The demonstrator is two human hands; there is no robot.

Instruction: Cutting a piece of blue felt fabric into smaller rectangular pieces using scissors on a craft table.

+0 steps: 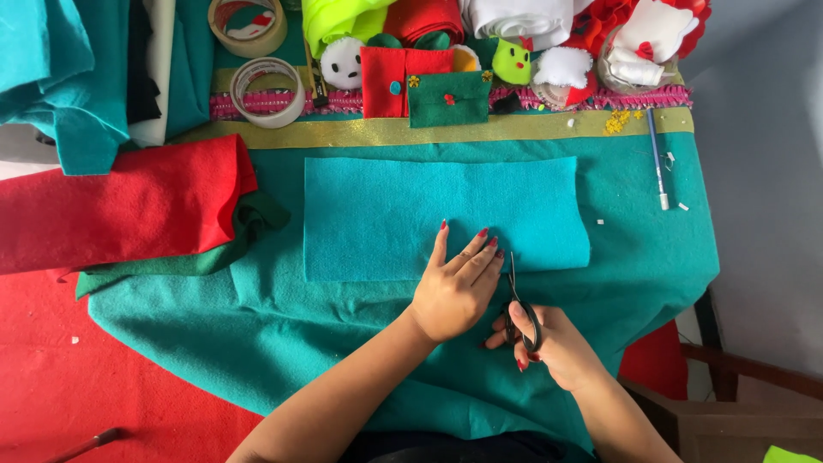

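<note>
At the lower centre of the frame the left hand (454,291) lies palm down on the bottom edge of a rectangular sheet of turquoise felt (411,214). Its fingers (471,253) are stretched out flat and slightly spread, pressing the felt against the bench (651,257), which is draped in a darker teal-green cloth. This hand grips nothing; it only rests on the sheet.

Just to its right, the right hand (549,339) holds a pair of small black-handled scissors (517,300). The thumb and fingers are curled through and around the handle loops, closed on them. The blades point up toward the felt's lower edge, with the tips at or just over that edge, close beside the left hand's little finger. The blades look nearly shut, though how far apart they are is hard to tell.

The turquoise sheet lies in the middle of the frame, flat, its long sides running left to right.

At the left of the frame lies a folded piece of red felt (120,206) over a dark green piece (249,227). In the upper left are more folded teal fabrics (60,77) and two rolls of tape (257,60). Along the top edge sit small felt items: a red pouch and a green envelope-shaped pouch (448,99), and round white and green stuffed figures. At the upper right a slim blue-and-white pen (657,159) lies on the cloth. A band of gold trim (360,130) runs across the bench above the sheet.
</note>
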